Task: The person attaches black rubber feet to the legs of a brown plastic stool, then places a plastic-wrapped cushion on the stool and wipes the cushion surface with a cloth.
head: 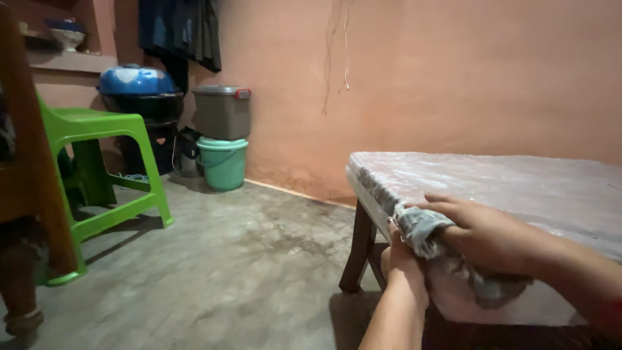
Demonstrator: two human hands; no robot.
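Observation:
A mattress wrapped in clear plastic lies on a dark wooden frame at the right. My right hand presses a crumpled grey cloth against the mattress's near side edge. My left hand comes up from below and grips the lower part of the same cloth, just under the right hand. The cloth hangs down past the edge and is partly hidden by both hands.
A green plastic stool stands at the left, beside a dark wooden furniture leg. By the pink wall sit a grey bin on a teal bucket and a blue-lidded pot. Bare concrete floor fills the middle.

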